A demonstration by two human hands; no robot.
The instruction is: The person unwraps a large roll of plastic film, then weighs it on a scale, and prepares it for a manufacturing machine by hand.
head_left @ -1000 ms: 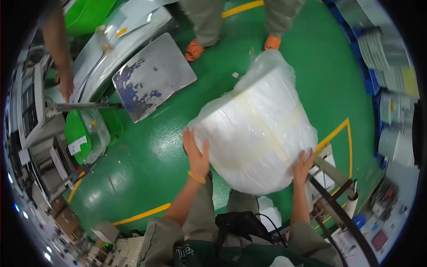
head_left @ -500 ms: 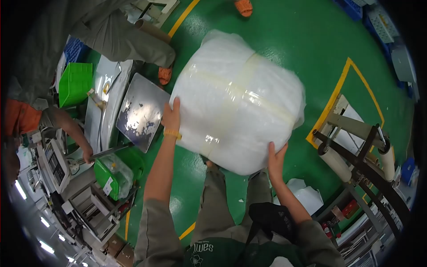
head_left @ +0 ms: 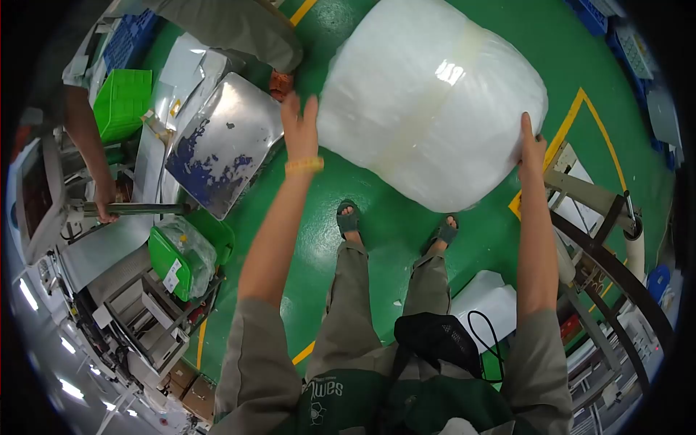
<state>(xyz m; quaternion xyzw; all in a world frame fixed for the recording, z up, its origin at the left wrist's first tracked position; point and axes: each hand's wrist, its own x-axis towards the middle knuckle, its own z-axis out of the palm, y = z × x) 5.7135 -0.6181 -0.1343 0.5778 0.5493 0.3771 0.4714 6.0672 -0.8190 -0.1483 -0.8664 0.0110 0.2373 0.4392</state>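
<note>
The white plastic-wrapped bundle (head_left: 471,130) is filling the upper middle of the frame, higher than half a second ago and turned, one tape band (head_left: 418,125) now showing instead of a cross. The left hand (head_left: 301,139) is hanging open just beside it, no longer supporting that side; the right hand (head_left: 533,151) is touching its right edge, though whether those fingers are gripping I can't tell. At left, a co-worker's hand (head_left: 106,203) is holding a metal bar (head_left: 148,209).
</note>
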